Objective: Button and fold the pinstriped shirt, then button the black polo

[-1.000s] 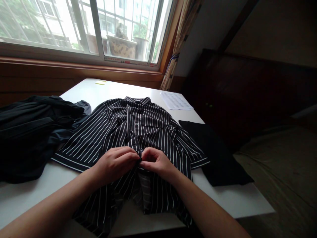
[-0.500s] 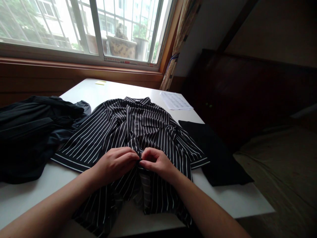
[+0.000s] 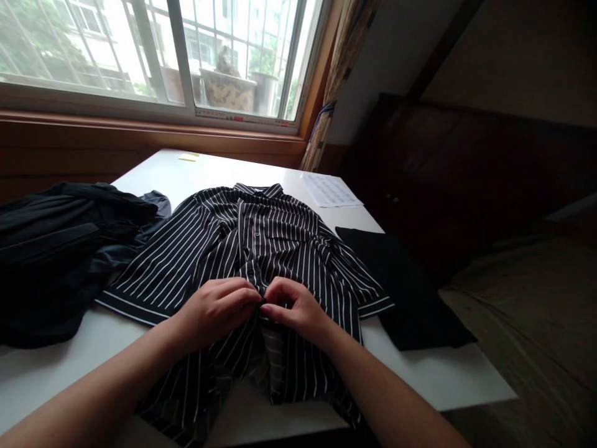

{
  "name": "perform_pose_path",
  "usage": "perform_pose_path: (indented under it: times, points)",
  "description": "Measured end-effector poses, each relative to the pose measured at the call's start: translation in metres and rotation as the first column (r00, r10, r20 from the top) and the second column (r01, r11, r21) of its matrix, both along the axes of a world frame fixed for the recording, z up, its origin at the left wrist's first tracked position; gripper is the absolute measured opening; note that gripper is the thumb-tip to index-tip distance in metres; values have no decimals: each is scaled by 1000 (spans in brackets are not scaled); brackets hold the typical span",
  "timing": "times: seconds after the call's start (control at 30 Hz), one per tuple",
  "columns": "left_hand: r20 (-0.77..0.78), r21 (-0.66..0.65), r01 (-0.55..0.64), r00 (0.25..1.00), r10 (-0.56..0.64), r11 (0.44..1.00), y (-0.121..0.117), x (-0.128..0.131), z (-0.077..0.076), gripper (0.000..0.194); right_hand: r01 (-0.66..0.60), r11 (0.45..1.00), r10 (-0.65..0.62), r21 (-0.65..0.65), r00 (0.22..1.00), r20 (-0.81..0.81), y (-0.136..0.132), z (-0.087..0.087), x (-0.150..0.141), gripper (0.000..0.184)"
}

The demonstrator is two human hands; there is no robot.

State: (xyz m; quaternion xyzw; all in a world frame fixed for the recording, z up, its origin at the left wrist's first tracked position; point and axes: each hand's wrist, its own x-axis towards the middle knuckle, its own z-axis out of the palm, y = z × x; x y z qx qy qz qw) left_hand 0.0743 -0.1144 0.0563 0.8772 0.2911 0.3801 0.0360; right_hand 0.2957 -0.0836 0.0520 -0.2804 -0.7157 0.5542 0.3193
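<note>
A black shirt with white stripes (image 3: pixel 298 249) lies front up, its collar pointing toward the window and its short sleeves spread to both sides. My left hand (image 3: pixel 222 306) pinches the front edge of the shirt at the middle. Opposite it, my right hand (image 3: pixel 293 305) grips the same spot between thumb and forefinger, the fingertips of both hands almost meeting. Whatever small part sits between the fingertips is hidden. Farther up the placket a button (image 3: pixel 257 234) shows. Below my hands the two front panels hang apart.
The shirt rests on a white table (image 3: pixel 448 373). Piled dark clothes (image 3: pixel 51 261) lie at left, and a folded black cloth (image 3: pixel 405 286) at right. Printed sheets (image 3: pixel 331 190) and a small yellow-edged paper (image 3: pixel 189 157) lie toward the window (image 3: pixel 242 56).
Both hands keep their pinch on the shirt front at nearly the same place. The view has shifted very slightly; nothing else visibly differs.
</note>
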Motion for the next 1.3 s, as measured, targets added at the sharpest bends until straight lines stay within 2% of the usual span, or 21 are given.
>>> perform_pose_path:
  times: [0.1, 0.2, 0.47, 0.73, 1.07, 1.3]
  points:
    - [-12, -1, 5, 1000, -5, 1000, 0, 0, 0, 5, -11, 996, 6, 86, 998, 55, 1, 1, 0, 22]
    - [-17, -5, 2, 1000, -2, 1000, 0, 0, 0, 6, -21, 993, 12, 113, 997, 76, 0, 2, 1, 22]
    - [3, -10, -9, 1000, 9, 1000, -1, 0, 1, 9, -35, 991, 25, 132, 996, 80, 0, 3, 2, 19]
    - [-7, -18, 1, 1000, -1, 1000, 0, 0, -4, 7, -8, 987, -11, 160, 993, 114, 0, 3, 0, 26]
    - [12, -59, 23, 1000, -23, 998, 2, -1, -7, 9, -38, 990, 26, 135, 995, 94, 2, -2, 2, 18]
    - [10, -43, 0, 1000, 0, 999, 2, -1, -10, 9, -15, 986, -4, 165, 993, 114, 1, 0, 1, 24]
